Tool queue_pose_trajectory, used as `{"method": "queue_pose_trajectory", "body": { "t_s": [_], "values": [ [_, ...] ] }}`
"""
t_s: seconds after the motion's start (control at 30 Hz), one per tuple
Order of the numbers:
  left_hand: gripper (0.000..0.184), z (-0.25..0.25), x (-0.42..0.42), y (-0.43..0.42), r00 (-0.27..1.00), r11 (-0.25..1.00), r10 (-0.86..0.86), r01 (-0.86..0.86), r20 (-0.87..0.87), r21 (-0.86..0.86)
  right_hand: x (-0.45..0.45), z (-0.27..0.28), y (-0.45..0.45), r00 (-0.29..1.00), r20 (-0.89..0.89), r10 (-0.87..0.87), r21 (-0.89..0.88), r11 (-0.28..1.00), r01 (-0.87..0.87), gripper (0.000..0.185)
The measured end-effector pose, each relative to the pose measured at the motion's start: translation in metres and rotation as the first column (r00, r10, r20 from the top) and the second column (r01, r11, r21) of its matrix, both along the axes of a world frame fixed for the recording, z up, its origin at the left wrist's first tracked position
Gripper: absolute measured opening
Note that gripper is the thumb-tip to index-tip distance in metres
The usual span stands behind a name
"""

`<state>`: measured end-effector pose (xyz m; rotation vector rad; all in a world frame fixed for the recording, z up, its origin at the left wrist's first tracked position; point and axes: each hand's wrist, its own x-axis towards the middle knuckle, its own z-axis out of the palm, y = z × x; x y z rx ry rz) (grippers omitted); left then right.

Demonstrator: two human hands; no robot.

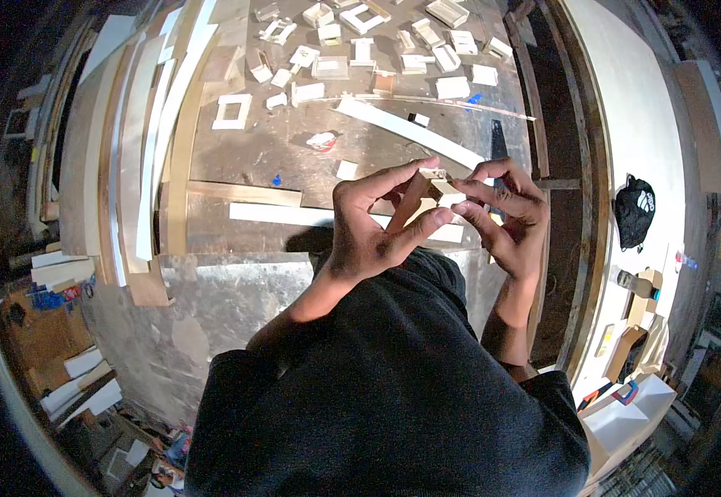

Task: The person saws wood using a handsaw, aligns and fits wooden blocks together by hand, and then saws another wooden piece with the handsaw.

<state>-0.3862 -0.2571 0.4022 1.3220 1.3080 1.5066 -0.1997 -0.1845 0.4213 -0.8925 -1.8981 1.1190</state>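
A small pale wooden piece, box-like in shape, is held up between both hands in front of the chest. My left hand grips its left side, with the thumb low and the fingers partly behind it. On its right side, my right hand pinches it between thumb and fingertips, the other fingers curled. The fingers partly cover the piece, so its full form is hidden. Beneath the hands, a pale wooden strip lies along the near edge of the dark worktable.
Many small wooden frames and blocks are scattered over the far table. A long white strip lies slanted behind the hands. Long boards stand at the left. A black cloth item and a bottle rest on the right surface.
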Motion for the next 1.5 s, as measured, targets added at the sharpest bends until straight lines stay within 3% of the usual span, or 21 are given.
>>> {"method": "queue_pose_trajectory", "body": {
  "t_s": [0.23,0.4,0.47,0.53,0.57,0.63,0.87,1.07,1.13,1.2,1.23,1.33,1.4,1.47,1.5],
  "values": [
    [0.045,0.006,0.001,0.002,0.999,0.998,0.048,-0.048,-0.003,-0.047,-0.001,0.002,0.002,1.0,0.026,0.012,0.046,0.999,-0.013,0.033],
    [0.032,-0.003,0.002,0.005,0.989,0.97,0.132,-0.113,0.074,-0.216,-0.006,-0.007,0.004,0.999,0.038,0.018,-0.073,0.997,-0.015,0.027],
    [0.021,-0.007,-0.002,0.006,0.965,0.927,0.149,-0.061,0.215,-0.371,-0.011,-0.009,0.004,0.999,0.04,0.002,-0.11,0.994,0.003,0.027],
    [0.023,-0.019,-0.001,0.008,0.894,0.893,0.207,-0.007,0.397,-0.451,-0.013,-0.012,0.005,0.999,0.041,-0.01,-0.144,0.989,0.016,0.028],
    [0.023,-0.022,-0.002,0.008,0.893,0.893,0.211,-0.01,0.398,-0.45,-0.012,-0.016,0.006,1.0,0.007,-0.002,-0.16,0.987,0.003,0.029],
    [0.027,-0.025,-0.003,0.007,0.746,0.882,0.278,0.05,0.605,-0.468,-0.013,-0.022,0.007,1.0,-0.027,0.011,-0.177,0.984,-0.016,0.031],
    [0.031,-0.062,-0.012,0.004,0.734,0.845,0.34,0.036,0.588,-0.534,-0.026,-0.05,0.007,0.999,0.045,0.027,-0.363,0.932,-0.009,0.025],
    [0.031,-0.097,-0.025,-0.003,0.725,0.747,0.461,-0.006,0.511,-0.665,-0.049,-0.078,0.0,0.976,0.212,0.048,-0.247,0.969,0.006,0.022],
    [0.031,-0.093,-0.028,-0.006,0.786,0.708,0.464,-0.053,0.408,-0.704,-0.056,-0.087,-0.005,0.969,0.246,0.023,-0.243,0.969,0.039,0.021],
    [0.031,-0.107,-0.032,-0.007,0.773,0.714,0.465,-0.041,0.431,-0.699,-0.062,-0.107,-0.005,0.973,0.229,0.03,-0.017,0.999,-0.027,0.02],
    [0.031,-0.116,-0.033,-0.009,0.758,0.726,0.469,-0.04,0.453,-0.686,-0.065,-0.107,-0.008,0.978,0.209,0.023,-0.131,0.991,0.004,0.021],
    [0.03,-0.138,-0.038,-0.012,0.692,0.736,0.475,0.026,0.544,-0.676,-0.068,-0.124,-0.01,0.95,0.298,0.092,-0.219,0.975,-0.026,0.024],
    [0.028,-0.154,-0.046,-0.017,0.82,0.803,0.334,0.01,0.464,-0.596,-0.068,-0.138,-0.011,0.939,0.327,0.11,-0.179,0.983,-0.052,0.021],
    [0.027,-0.171,-0.055,-0.016,0.894,0.722,0.264,0.065,0.362,-0.688,-0.07,-0.167,-0.017,0.939,0.339,-0.056,-0.091,0.992,0.092,0.021],
    [0.023,-0.187,-0.058,-0.017,0.908,0.784,0.275,-0.021,0.317,-0.62,-0.071,-0.165,-0.019,0.937,0.343,-0.058,-0.089,0.992,0.094,0.021]
  ]
}}
